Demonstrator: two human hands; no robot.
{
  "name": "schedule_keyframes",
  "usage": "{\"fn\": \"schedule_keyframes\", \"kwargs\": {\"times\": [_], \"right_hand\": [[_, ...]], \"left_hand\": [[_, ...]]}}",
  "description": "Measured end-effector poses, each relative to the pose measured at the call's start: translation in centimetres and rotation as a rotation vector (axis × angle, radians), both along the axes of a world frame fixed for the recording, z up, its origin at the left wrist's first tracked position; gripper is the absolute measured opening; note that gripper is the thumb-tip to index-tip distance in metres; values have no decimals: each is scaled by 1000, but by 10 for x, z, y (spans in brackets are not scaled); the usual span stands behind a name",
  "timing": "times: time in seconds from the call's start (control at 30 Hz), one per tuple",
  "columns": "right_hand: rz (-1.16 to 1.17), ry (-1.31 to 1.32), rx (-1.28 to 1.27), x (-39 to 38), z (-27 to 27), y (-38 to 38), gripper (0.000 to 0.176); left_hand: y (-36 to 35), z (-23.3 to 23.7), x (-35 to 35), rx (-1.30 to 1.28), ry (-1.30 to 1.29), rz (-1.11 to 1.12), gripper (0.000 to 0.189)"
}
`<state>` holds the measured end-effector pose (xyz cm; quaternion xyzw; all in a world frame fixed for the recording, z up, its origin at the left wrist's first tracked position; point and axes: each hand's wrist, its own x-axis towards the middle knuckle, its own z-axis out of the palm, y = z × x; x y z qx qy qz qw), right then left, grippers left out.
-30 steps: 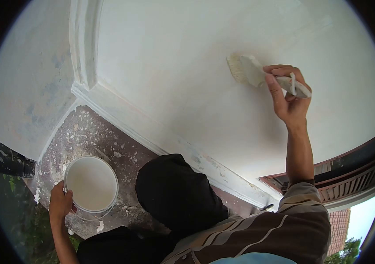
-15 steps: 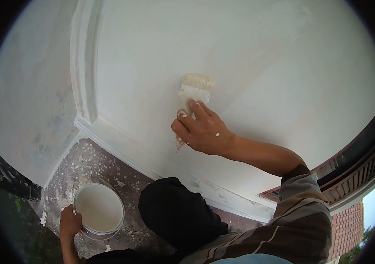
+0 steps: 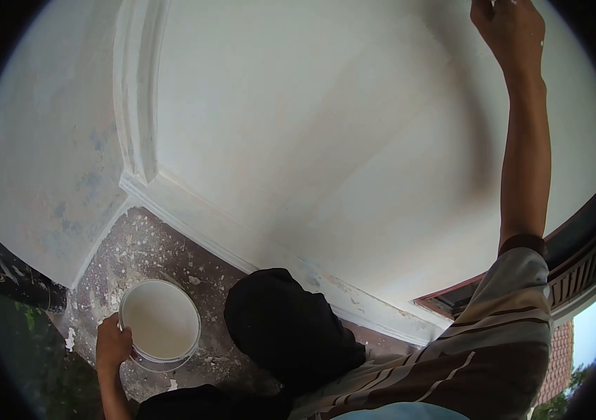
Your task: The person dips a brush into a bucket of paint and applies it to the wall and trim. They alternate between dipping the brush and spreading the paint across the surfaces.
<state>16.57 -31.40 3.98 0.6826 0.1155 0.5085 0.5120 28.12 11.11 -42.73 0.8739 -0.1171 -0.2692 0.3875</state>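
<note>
My left hand (image 3: pixel 112 343) is closed on the near-left rim of a round paint bucket (image 3: pixel 194 350). Whitish paint (image 3: pixel 161 325) lies inside it. High at the upper right, my right hand (image 3: pixel 511 31) is raised against the white wall (image 3: pixel 312 126), its fingers curled and cut off by the top edge of the view. The paintbrush that it held half a second ago is out of sight above, with only a bit of white showing at the fingers. White paint spots mark this hand.
A moulded white trim (image 3: pixel 137 91) runs up the wall corner, and a ledge (image 3: pixel 242 255) borders its base. The brown floor (image 3: pixel 165 241) is spattered with paint. A black cloth-covered shape (image 3: pixel 284 329) blocks the lower middle. A louvred frame (image 3: pixel 574 280) stands at the right.
My right hand has swung from the middle of the wall up to the top right, taking the paintbrush out of view. My left hand still holds the bucket, which is almost unmoved.
</note>
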Motion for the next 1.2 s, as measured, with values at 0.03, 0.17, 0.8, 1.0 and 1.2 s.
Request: {"fn": "schedule_keyframes", "kwargs": {"times": [0.03, 0.17, 0.8, 1.0, 1.2], "right_hand": [[-305, 14, -36, -2, -29, -24, 25], [-30, 569, 131, -6, -244, -2, 13], [-86, -93, -56, -75, 99, -33, 11], [-169, 397, -2, -67, -190, -16, 9], [216, 655, 774, -76, -152, 11, 36]], "left_hand": [[0, 0, 0, 2, -11, 1, 28], [3, 2, -2, -13, 29, -8, 28], [-4, -11, 2, 58, -206, -44, 26], [1, -7, -1, 90, -296, -79, 26], [8, -18, 2, 111, -224, -85, 26]]}}
